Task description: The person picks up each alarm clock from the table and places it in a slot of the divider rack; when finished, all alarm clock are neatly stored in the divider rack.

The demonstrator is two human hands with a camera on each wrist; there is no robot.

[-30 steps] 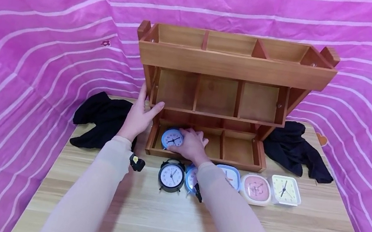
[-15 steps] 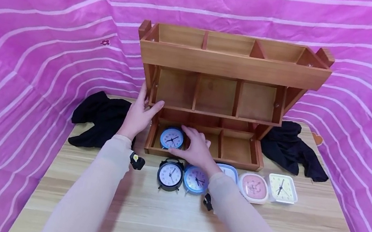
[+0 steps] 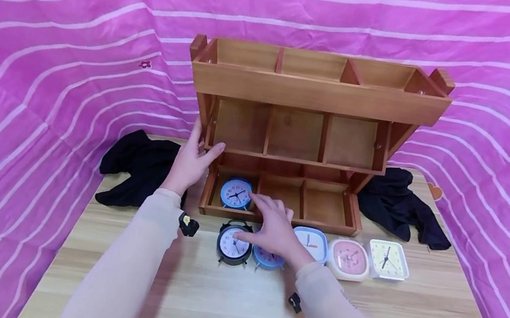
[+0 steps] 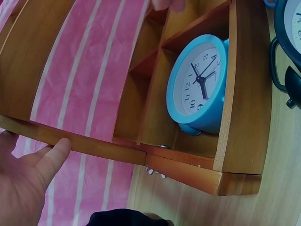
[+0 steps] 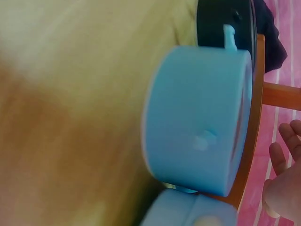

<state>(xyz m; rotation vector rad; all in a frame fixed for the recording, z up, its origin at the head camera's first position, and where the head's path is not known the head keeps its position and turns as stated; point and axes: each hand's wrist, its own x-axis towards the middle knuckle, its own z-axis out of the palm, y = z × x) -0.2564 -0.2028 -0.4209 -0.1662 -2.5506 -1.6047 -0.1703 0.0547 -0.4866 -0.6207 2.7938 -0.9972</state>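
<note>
My left hand (image 3: 188, 163) rests against the left side post of the tiered wooden organizer (image 3: 320, 96), its thumb spread toward the front. In the left wrist view the thumb (image 4: 57, 153) touches the side bar. A blue alarm clock (image 3: 236, 194) stands in the bottom tier's left compartment. My right hand (image 3: 272, 226), fingers spread and holding nothing, hovers over a second blue alarm clock (image 3: 267, 259) on the table, partly hiding it. Its thumb passes in front of the black twin-bell-style alarm clock (image 3: 233, 248) at left. The right wrist view shows the second blue clock's side (image 5: 197, 120) large.
To the right, in a row, stand a blue-and-white clock (image 3: 312, 243), a pink-faced clock (image 3: 348, 259) and a square white clock (image 3: 388, 260). Black cloths lie at left (image 3: 141, 167) and right (image 3: 400, 204) of the organizer. Pink striped fabric (image 3: 52, 71) surrounds the table.
My right hand has let go of the blue clock in the bottom left compartment and drawn back toward the front row of clocks. My left hand has stayed at the organizer's side.
</note>
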